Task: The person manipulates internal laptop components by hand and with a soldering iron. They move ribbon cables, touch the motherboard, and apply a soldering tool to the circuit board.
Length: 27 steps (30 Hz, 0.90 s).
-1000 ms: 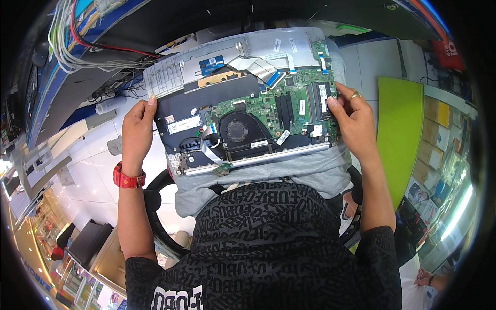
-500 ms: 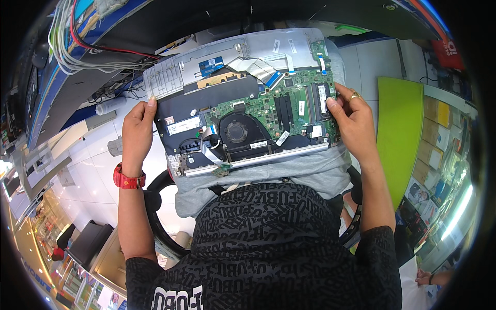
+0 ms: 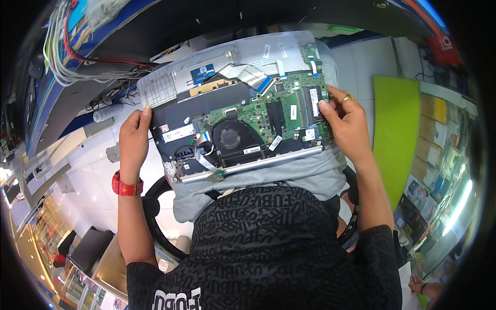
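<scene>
An opened laptop base [image 3: 178, 113] lies across my lap, its insides facing up. My left hand [image 3: 135, 134] grips its left edge, thumb on top and fingers hidden beneath. At the right edge, my right hand [image 3: 347, 116] is closed on the base, its thumb beside the memory module [image 3: 314, 102]. The green circuit board [image 3: 287, 106] fills the right half, with a round black fan [image 3: 230, 137] near the middle. A loose white ribbon cable [image 3: 247, 75] crosses the upper part, beside a small blue board [image 3: 202, 74]. A silver hinge bar [image 3: 258, 164] runs along the near edge.
Bundled grey and red cables [image 3: 62, 57] hang at the upper left by a dark counter. A lime-green panel [image 3: 395, 134] and a glass case with boxes [image 3: 431, 150] stand to the right. Another person's hands [image 3: 421, 285] show at the lower right. A black stool [image 3: 90, 250] is at lower left.
The laptop base has shifted slightly to the left and tilted a little, with both hands still holding its sides. The view has shifted slightly too.
</scene>
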Each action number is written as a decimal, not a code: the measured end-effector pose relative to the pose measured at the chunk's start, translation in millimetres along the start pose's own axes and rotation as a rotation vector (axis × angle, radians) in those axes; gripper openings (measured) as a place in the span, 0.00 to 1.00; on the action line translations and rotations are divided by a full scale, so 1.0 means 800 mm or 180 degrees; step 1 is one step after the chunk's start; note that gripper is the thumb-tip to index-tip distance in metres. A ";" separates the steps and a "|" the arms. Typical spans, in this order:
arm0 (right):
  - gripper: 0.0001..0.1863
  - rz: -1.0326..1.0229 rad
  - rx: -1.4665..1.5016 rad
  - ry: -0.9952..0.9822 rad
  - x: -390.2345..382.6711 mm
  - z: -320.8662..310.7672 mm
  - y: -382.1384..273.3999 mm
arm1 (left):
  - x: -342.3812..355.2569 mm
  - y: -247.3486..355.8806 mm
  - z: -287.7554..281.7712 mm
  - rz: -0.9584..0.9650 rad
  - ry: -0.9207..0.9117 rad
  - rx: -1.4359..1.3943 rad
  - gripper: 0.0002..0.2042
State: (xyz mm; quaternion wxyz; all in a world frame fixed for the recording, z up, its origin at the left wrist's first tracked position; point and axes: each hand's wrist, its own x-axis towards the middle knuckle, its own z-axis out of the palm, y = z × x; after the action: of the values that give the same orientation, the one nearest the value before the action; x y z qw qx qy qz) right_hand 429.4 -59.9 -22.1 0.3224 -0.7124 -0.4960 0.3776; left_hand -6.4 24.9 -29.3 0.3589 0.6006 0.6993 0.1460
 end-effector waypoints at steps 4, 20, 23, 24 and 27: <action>0.21 0.0061 0.0020 0.0015 -0.001 -0.002 0.000 | 0.000 -0.001 0.001 0.0104 0.0015 0.0098 0.24; 0.22 0.0084 -0.0070 -0.0160 -0.001 -0.012 -0.010 | -0.001 0.000 -0.002 -0.0226 -0.0107 -0.0001 0.22; 0.23 0.0089 -0.0083 -0.0159 -0.002 -0.012 -0.009 | -0.001 -0.001 -0.003 -0.0367 -0.0132 0.0029 0.22; 0.23 0.0090 -0.0084 -0.0157 -0.002 -0.012 -0.009 | 0.000 -0.002 -0.003 -0.0275 -0.0146 0.0029 0.22; 0.23 0.0091 -0.0118 -0.0182 -0.001 -0.013 -0.009 | 0.000 -0.003 -0.004 -0.0261 -0.0139 0.0024 0.22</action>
State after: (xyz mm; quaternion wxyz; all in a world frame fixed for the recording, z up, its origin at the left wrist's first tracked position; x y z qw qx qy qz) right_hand 434.8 -59.8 -10.5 0.2894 -0.7142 -0.5017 0.3931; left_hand -10.2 25.1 -28.9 0.3775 0.5759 0.7159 0.1155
